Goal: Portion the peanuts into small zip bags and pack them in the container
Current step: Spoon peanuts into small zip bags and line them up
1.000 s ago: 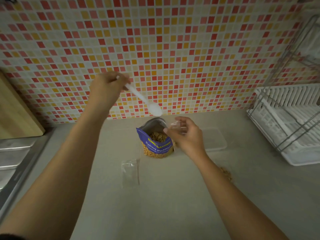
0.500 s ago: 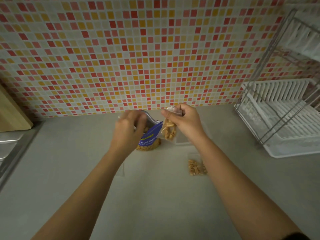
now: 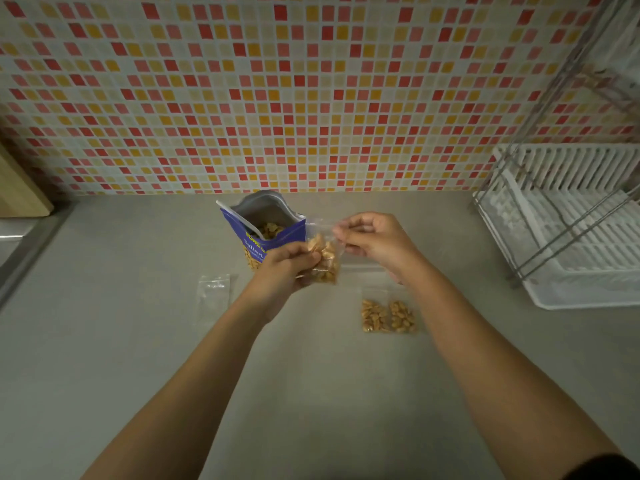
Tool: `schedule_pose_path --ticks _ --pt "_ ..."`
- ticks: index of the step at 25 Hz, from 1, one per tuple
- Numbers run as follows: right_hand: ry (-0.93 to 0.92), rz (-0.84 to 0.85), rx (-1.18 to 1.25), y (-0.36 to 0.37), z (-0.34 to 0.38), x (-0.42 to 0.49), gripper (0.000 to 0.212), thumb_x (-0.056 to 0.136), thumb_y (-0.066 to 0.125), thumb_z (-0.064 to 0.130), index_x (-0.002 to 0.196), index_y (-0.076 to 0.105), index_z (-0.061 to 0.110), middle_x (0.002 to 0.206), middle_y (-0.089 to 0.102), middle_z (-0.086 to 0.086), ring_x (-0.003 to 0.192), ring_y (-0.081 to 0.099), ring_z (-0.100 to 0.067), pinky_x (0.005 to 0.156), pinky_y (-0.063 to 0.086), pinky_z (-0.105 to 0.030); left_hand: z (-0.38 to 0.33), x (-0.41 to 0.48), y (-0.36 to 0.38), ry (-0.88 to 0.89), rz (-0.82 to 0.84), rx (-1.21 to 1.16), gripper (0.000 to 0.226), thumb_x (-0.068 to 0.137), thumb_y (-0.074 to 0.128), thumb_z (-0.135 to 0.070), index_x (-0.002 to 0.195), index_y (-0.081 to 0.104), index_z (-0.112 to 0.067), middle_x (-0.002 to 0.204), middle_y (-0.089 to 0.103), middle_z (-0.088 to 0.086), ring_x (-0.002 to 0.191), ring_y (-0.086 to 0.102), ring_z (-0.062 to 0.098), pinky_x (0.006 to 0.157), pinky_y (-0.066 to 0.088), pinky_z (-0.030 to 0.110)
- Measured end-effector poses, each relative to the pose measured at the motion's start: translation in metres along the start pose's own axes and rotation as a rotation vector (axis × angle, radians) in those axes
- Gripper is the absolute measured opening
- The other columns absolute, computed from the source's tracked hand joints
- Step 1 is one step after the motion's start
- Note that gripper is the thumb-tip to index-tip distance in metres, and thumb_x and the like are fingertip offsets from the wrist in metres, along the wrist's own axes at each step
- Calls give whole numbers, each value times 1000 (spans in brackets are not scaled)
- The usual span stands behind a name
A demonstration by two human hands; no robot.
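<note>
Nearest on the grey bench [image 3: 311, 393] lies a filled zip bag [image 3: 388, 315], flat, its peanuts settled in two clumps; well to its left lies an empty zip bag [image 3: 213, 294], clear and limp, likely so light that a breath could shift it.

Above these, both hands hold a third small bag of peanuts [image 3: 323, 259] in the air in front of the big pouch; the left hand [image 3: 282, 268] is closed around its lower side where the nuts bulge, and the right hand [image 3: 372, 237] pinches the clear top strip between fingertips. The film looks thin, soft and slippery, while the load of nuts gives it a little weight and a lumpy body; by my reading the sound hold is the one shown, one hand bearing the filled part, the other on the zip strip, since squeezing the nuts hard could crush them or split the film.

Behind stands the open peanut pouch [image 3: 263, 233], blue, upright and gaping; "Salted" can be read on its front, with yellow lettering above it too cut off to make out.

Just behind the right hand a clear container [image 3: 360, 266] seems to lie, mostly hidden; farther right stands a white dish rack [image 3: 571, 223].
</note>
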State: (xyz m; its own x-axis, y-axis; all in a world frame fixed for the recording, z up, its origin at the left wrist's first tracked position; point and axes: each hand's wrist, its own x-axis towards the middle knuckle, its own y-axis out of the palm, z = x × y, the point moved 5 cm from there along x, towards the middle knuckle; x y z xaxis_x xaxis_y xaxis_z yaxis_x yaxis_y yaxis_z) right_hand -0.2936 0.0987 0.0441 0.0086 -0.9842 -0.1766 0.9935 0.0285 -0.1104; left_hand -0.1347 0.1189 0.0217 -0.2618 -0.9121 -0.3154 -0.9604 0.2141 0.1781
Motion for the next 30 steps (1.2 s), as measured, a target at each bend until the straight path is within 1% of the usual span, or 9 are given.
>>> schedule_pose_path --ticks 5,8,10,12,15,17,22,26,30 --pt "123 -10 -42 -14 -59 1 7 81 71 12 87 66 13 78 70 -4 72 66 -14 67 56 -17 59 6 0 -77 -22 -24 10 89 56 -3 88 66 -5 75 69 2 70 65 8 72 56 16" --pt "162 -43 -135 -20 -97 7 4 81 70 12 84 68 13 77 70 -11 67 64 -18 70 55 -25 91 12 0 -135 -102 -9 5 86 60 -1 87 64 -4 81 62 11 71 61 15 70 55 18" --pt "133 -88 -265 -23 -116 10 3 79 72 17 78 69 18 78 71 -12 65 64 -16 72 54 -30 109 17 4 -183 -94 27 9 84 63 0 91 64 -5 82 63 8 74 61 16 73 54 22" --pt "68 -157 -495 -24 -126 10 8 78 72 24 83 74 19 82 74 -5 73 66 -13 74 51 -27 123 21 6 -197 -114 159 25 78 71 -3 102 64 -6 80 63 4 78 60 18 78 51 28" --pt "76 -221 -745 -21 -133 7 13 81 64 29 89 71 23 92 74 4 88 66 -17 73 50 -28 128 20 9 -129 -242 553 34 73 76 -16 103 61 -15 77 62 -2 73 58 13 67 46 18" --pt "82 -230 -823 -17 -143 9 12 82 62 29 89 69 22 91 74 4 90 65 -22 70 51 -30 130 17 14 -74 -282 682 32 77 74 -21 103 58 -13 79 63 1 75 59 16 62 41 18" --pt "-35 -303 -927 -11 -148 4 25 82 64 28 103 66 14 99 69 -5 98 56 -32 77 48 -36 132 15 14 54 -273 861 33 83 66 -27 109 58 -8 93 67 11 86 63 26 78 47 30" --pt "-171 -405 -823 -17 -130 -8 17 85 61 24 95 67 11 90 68 -7 85 61 -30 70 47 -34 112 13 -12 129 -330 884 31 89 59 -26 113 59 -7 101 62 8 73 63 22 75 45 26" --pt "-278 -286 -802 32 -119 -23 16 84 54 26 85 66 15 78 70 -6 69 65 -28 62 51 -32 91 6 -69 193 -381 949 23 87 59 -11 107 64 -3 96 66 15 72 64 28 74 44 26"
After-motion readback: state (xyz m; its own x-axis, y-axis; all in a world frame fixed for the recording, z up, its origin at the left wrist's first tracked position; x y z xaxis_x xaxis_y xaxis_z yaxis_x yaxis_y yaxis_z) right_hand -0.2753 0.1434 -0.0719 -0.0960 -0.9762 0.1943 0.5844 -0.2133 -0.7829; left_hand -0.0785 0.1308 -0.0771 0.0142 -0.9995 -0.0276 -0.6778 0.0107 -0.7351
